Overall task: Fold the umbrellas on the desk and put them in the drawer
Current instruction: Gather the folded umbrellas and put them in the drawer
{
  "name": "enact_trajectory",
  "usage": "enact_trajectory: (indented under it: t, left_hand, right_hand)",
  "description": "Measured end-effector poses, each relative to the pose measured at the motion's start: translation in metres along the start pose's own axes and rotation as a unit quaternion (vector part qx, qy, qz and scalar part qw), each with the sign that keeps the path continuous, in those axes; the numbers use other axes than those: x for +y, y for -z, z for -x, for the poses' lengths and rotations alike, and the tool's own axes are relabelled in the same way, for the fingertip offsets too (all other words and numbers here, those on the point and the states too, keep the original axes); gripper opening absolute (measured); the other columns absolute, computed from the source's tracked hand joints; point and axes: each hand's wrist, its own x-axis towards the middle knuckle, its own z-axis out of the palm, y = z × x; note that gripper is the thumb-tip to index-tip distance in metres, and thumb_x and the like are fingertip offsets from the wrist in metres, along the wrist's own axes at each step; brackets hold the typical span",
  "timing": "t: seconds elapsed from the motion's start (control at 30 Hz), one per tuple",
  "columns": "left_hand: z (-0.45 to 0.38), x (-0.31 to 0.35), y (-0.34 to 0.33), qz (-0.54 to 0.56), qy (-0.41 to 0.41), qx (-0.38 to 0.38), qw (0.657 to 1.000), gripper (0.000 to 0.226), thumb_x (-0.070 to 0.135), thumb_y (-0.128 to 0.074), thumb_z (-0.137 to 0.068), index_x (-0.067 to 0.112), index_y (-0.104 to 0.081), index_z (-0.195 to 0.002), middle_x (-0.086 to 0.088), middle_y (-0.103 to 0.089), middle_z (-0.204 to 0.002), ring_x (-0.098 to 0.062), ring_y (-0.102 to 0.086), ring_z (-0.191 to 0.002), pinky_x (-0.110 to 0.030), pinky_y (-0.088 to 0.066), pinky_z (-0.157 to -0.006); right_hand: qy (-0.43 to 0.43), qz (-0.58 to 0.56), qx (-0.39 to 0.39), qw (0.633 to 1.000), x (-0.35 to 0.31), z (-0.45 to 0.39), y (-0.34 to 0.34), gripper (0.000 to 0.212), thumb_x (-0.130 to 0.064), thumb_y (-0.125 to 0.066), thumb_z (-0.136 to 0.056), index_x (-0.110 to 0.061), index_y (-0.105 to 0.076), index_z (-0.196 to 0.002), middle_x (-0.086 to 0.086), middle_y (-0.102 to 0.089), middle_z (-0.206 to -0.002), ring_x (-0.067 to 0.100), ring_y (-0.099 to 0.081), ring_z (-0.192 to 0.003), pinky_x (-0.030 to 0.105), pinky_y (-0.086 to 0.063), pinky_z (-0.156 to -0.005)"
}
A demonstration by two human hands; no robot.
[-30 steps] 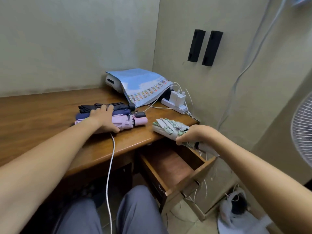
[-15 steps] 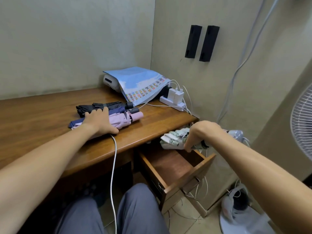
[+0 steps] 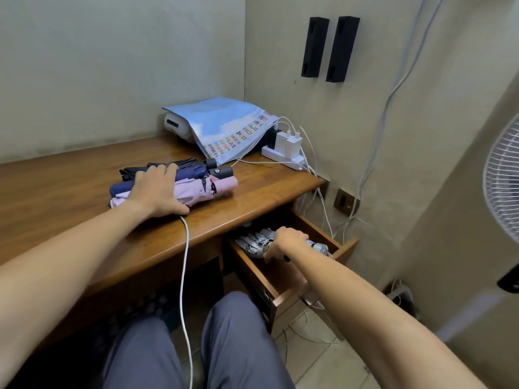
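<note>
Right hand (image 3: 288,240): fingers gripping the patterned umbrella (image 3: 254,242), lying inside the open drawer (image 3: 283,297) under the desk (image 3: 70,197). Left hand (image 3: 157,189): fingers lying flat, resting on three folded umbrellas (image 3: 196,183) on the desk.

A blue printed sheet (image 3: 224,123) with rows of small coloured flags drapes over a white device (image 3: 177,127) in the back corner, beside a white power strip (image 3: 283,157) holding two white chargers (image 3: 289,143). Two black foam blocks (image 3: 330,47) hang upright on the wall. A white cable (image 3: 185,262) trails off the front edge, and a white fan (image 3: 502,175) stands at right.
</note>
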Motion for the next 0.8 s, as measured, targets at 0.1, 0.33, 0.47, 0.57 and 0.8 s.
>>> enact_trajectory:
  t: [0.1, 0.33, 0.47, 0.57, 0.8]
  left_hand:
    - [-0.002, -0.001, 0.001, 0.001, -0.014, 0.017, 1.0, 0.104, 0.068, -0.082, -0.052, 0.013, -0.046, -0.133, -0.01, -0.061, -0.114, -0.032, -0.056, -0.103, -0.043, -0.043, -0.082]
    - [-0.013, 0.002, 0.01, 0.024, -0.065, 0.066, 0.995, 0.102, 0.066, -0.076, -0.049, 0.016, -0.048, -0.133, -0.007, -0.058, -0.11, -0.031, -0.053, -0.099, -0.045, -0.041, -0.087]
    - [-0.019, 0.013, 0.017, 0.016, -0.112, 0.088, 0.99, 0.103, 0.072, -0.054, -0.05, 0.015, -0.048, -0.135, -0.005, -0.057, -0.11, -0.03, -0.053, -0.099, -0.044, -0.041, -0.089]
    - [-0.021, 0.029, 0.022, 0.021, -0.15, 0.092, 0.984, 0.108, 0.075, -0.05, -0.051, 0.014, -0.047, -0.14, -0.005, -0.057, -0.114, -0.029, -0.054, -0.103, -0.044, -0.04, -0.093]
    - [-0.019, 0.088, 0.032, -0.016, -0.277, 0.1, 0.956, 0.108, 0.077, -0.052, -0.048, 0.015, -0.049, -0.137, -0.005, -0.06, -0.118, -0.029, -0.056, -0.108, -0.047, -0.032, -0.106]
  right_hand:
    - [-0.008, -0.053, -0.016, 0.998, -0.009, -0.012, -0.013, 0.095, -0.068, -0.083, -0.062, -0.015, -0.053, -0.136, 0.006, -0.065, -0.123, 0.031, -0.062, -0.114, 0.047, -0.047, -0.1]
    - [-0.014, -0.15, -0.035, 0.988, -0.027, -0.035, -0.051, 0.109, -0.073, -0.078, -0.068, -0.013, -0.036, -0.149, 0.013, -0.05, -0.148, 0.036, -0.046, -0.139, 0.045, -0.042, -0.11]
    - [0.036, -0.15, -0.085, 0.984, -0.026, -0.048, -0.064, 0.11, -0.07, -0.072, -0.078, -0.006, -0.026, -0.156, 0.018, -0.047, -0.152, 0.036, -0.046, -0.14, 0.041, -0.043, -0.112]
    - [0.087, -0.18, -0.143, 0.969, -0.013, -0.046, -0.042, 0.088, -0.059, -0.073, -0.086, -0.01, -0.042, -0.153, 0.012, -0.056, -0.145, 0.031, -0.058, -0.128, 0.039, -0.05, -0.102]
    - [0.056, -0.227, -0.032, 0.972, 0.094, -0.03, 0.053, 0.027, -0.002, -0.048, -0.097, -0.015, -0.071, -0.102, 0.012, -0.074, -0.099, 0.027, -0.074, -0.09, 0.037, -0.06, -0.076]
